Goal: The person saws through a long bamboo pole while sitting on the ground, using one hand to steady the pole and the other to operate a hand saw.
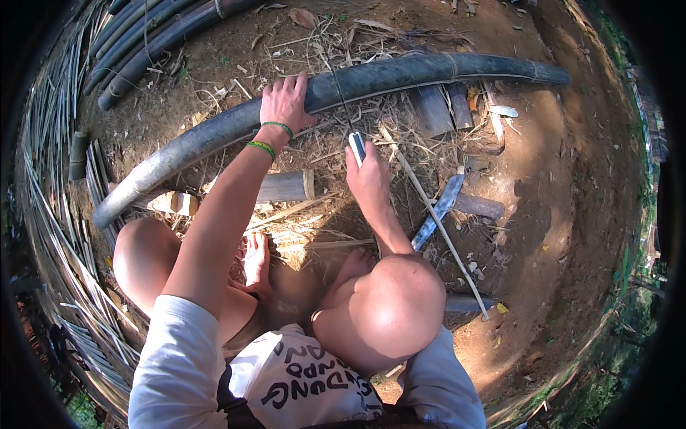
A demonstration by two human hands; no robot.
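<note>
A long dark bamboo pole [214, 132] lies across the ground in front of me, bent into an arc by the lens. My left hand [286, 102] presses down on it left of its middle, fingers laid over the top and thumb apart. In my right hand [369, 171] is the white and dark handle of a hand saw [343, 96]. Its thin blade points away from me and crosses the pole just right of my left hand. The frame does not show how deep the teeth sit in the bamboo.
Cut bamboo pieces [286, 186] lie around my bare feet. A machete-like blade [444, 207] and a thin stick [436, 218] rest to my right. Bundled dark poles [153, 46] are at the far left, with many split strips [53, 164] along the left side. Shavings litter the dirt.
</note>
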